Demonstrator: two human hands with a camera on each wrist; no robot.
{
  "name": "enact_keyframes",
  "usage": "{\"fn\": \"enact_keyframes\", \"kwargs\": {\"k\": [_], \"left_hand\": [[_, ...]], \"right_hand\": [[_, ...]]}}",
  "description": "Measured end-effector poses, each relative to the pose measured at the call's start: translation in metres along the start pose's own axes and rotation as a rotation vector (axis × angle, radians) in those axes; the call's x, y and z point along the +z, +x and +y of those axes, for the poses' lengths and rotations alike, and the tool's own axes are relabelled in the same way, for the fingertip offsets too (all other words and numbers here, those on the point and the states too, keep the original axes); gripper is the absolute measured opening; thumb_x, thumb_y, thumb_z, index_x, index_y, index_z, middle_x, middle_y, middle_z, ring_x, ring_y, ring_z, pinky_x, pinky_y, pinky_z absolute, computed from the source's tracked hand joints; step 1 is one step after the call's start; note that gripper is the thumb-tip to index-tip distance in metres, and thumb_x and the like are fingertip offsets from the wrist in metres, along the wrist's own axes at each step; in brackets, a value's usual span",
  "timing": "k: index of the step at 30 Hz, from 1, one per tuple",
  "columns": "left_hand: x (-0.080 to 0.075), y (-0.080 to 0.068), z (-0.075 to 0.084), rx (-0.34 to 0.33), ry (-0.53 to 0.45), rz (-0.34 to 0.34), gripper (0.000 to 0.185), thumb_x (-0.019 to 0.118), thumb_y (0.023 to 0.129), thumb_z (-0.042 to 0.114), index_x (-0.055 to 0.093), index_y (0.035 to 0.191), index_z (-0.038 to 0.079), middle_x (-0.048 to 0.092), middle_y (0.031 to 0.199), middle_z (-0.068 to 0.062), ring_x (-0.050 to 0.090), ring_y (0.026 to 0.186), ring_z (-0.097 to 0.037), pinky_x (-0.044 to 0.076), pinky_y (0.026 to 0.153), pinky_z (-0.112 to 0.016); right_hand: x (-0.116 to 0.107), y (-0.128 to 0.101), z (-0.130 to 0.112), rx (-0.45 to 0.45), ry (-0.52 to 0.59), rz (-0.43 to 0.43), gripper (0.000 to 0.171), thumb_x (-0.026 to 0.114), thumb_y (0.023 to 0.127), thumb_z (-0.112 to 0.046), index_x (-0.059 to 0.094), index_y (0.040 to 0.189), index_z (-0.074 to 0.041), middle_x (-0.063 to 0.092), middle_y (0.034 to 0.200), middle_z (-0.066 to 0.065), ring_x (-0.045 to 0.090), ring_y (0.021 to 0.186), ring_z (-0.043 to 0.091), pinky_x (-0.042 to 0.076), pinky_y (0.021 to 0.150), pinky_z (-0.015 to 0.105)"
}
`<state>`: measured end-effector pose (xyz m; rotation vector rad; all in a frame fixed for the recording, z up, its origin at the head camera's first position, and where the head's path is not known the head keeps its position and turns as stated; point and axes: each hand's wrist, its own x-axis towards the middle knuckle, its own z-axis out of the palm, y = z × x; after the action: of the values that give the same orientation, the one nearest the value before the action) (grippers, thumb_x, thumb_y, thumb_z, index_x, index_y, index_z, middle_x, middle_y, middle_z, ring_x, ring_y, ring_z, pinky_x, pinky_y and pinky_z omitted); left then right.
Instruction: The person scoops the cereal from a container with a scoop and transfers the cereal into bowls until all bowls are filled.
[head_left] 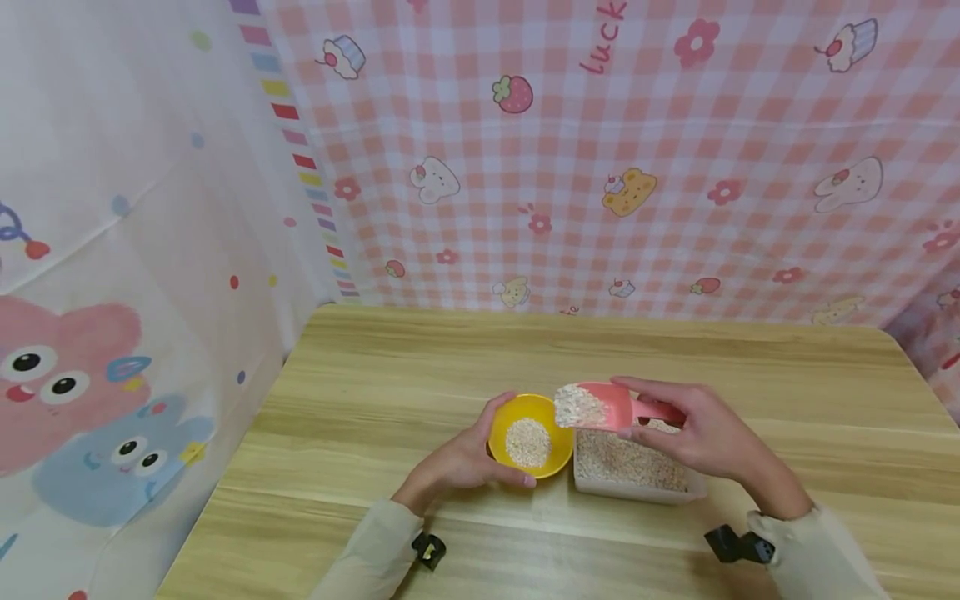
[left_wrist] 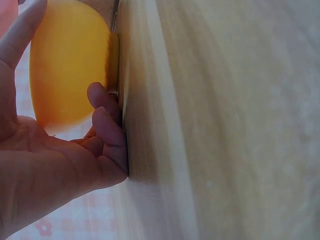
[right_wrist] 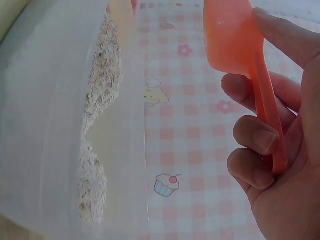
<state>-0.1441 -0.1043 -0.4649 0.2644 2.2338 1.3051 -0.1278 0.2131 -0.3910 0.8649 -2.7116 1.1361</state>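
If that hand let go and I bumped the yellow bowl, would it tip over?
Probably it would slide or wobble: the yellow bowl looks small, rounded and light, with only a little grain inside. The left hand cups its side, likely steadying it on the smooth table.

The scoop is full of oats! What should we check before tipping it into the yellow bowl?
1. Scoop loaded with oats: ok.
2. Right hand pinches the scoop's handle firmly: ok.
3. Left hand steadies the yellow bowl on the table: ok.
4. Scoop's mouth over the bowl's rim: ok, at its right edge.
5. Bowl has room: ok, only a small heap inside.
6. Clear box out of the tipping path: ok, sitting beside the bowl.
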Motion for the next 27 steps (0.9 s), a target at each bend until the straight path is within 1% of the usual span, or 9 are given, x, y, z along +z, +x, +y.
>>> {"fn": "enact_keyframes", "kwargs": {"k": [1,3,5,9,12,16,19,23,27], "left_hand": [[0.0,0.0,0.0,0.002,0.001,-0.001,0.116,0.092,0.066,0.041,0.015,0.154,0.043,0.037,0.155,-0.005,0.038,0.138,-0.03,0.02,0.116,-0.06],[0.0,0.0,-0.001,0.002,0.0,-0.001,0.116,0.092,0.067,0.041,0.015,0.153,0.044,0.037,0.155,-0.004,0.038,0.138,-0.03,0.021,0.116,-0.06],[0.0,0.0,-0.001,0.001,-0.004,-0.001,0.116,0.092,0.066,0.041,0.015,0.153,0.045,0.038,0.155,-0.004,0.038,0.137,-0.03,0.021,0.116,-0.059],[0.0,0.0,-0.001,0.005,-0.004,-0.002,0.117,0.092,0.066,0.041,0.015,0.154,0.043,0.038,0.155,-0.003,0.038,0.137,-0.029,0.021,0.116,-0.058],[-0.001,0.0,-0.001,0.008,-0.003,-0.004,0.117,0.092,0.067,0.041,0.014,0.154,0.042,0.039,0.154,-0.003,0.038,0.137,-0.029,0.021,0.116,-0.059],[0.0,0.0,0.0,0.001,-0.006,-0.007,0.116,0.092,0.067,0.041,0.015,0.154,0.043,0.039,0.154,-0.002,0.038,0.138,-0.03,0.02,0.116,-0.06],[0.0,-0.001,0.0,-0.007,-0.012,-0.005,0.116,0.092,0.066,0.04,0.015,0.153,0.044,0.038,0.155,-0.001,0.036,0.139,-0.03,0.019,0.116,-0.06],[-0.001,-0.001,0.0,-0.011,-0.016,0.001,0.116,0.092,0.066,0.04,0.015,0.152,0.046,0.038,0.155,-0.002,0.036,0.139,-0.029,0.019,0.116,-0.059],[-0.001,-0.001,0.0,-0.007,-0.021,0.0,0.116,0.092,0.066,0.039,0.016,0.153,0.046,0.038,0.155,-0.003,0.037,0.139,-0.029,0.02,0.116,-0.059]], "right_hand": [[0.001,0.001,0.0,0.002,-0.001,-0.007,0.054,0.081,0.084,-0.024,0.063,0.133,-0.013,0.071,0.108,0.004,0.05,0.068,0.008,0.04,0.06,0.023],[0.003,0.004,-0.001,0.005,-0.004,-0.016,0.054,0.081,0.084,-0.026,0.063,0.134,-0.014,0.071,0.115,0.006,0.053,0.073,0.01,0.043,0.064,0.023],[0.004,0.006,-0.002,0.006,-0.008,-0.029,0.055,0.08,0.084,-0.028,0.063,0.134,-0.014,0.071,0.118,0.007,0.054,0.075,0.011,0.045,0.067,0.024],[0.007,0.01,-0.004,-0.002,0.012,-0.05,0.055,0.08,0.084,-0.027,0.063,0.134,-0.012,0.072,0.113,0.006,0.054,0.072,0.007,0.047,0.063,0.023],[0.009,0.013,-0.006,0.0,0.02,-0.06,0.055,0.08,0.084,-0.028,0.063,0.134,-0.012,0.072,0.112,0.006,0.054,0.07,0.007,0.047,0.062,0.024],[0.011,0.015,-0.007,-0.012,-0.029,-0.062,0.056,0.081,0.083,-0.028,0.063,0.134,-0.012,0.071,0.118,0.007,0.059,0.08,0.009,0.053,0.072,0.028],[0.014,0.016,-0.007,-0.055,-0.08,-0.053,0.057,0.083,0.081,-0.025,0.064,0.133,-0.011,0.072,0.118,0.006,0.064,0.087,0.007,0.056,0.077,0.032],[0.018,0.018,-0.007,-0.105,-0.12,-0.046,0.057,0.084,0.08,-0.023,0.065,0.131,-0.01,0.071,0.12,0.005,0.069,0.094,0.011,0.058,0.078,0.034],[0.022,0.02,-0.009,-0.116,-0.143,-0.066,0.057,0.084,0.08,-0.023,0.065,0.131,-0.01,0.07,0.121,0.006,0.071,0.093,0.014,0.058,0.076,0.033]]}}
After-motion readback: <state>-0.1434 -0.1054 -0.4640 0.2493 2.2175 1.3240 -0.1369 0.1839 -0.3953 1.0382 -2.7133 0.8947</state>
